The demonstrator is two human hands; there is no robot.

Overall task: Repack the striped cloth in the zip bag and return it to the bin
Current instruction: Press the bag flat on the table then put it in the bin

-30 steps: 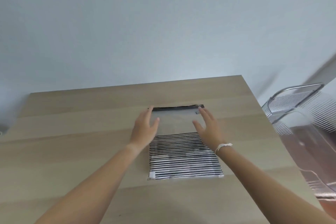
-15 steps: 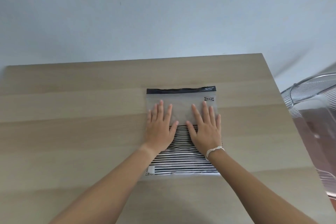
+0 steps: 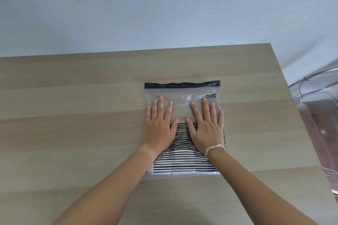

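Palms down on zip bag [image 3: 182, 100], left hand [image 3: 159, 124], right hand [image 3: 206, 126], fingers spread flat (gripping nothing), striped cloth [image 3: 184, 162] inside

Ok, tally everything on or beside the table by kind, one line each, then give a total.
Zip bag: 1, flat on the table
Striped cloth: 1, inside the bag's near half
Clear bin: 1, off the table's right edge
Hands: 2, left hand and right hand, pressed flat on the bag
String bracelet: 1, on the right wrist
Total: 6
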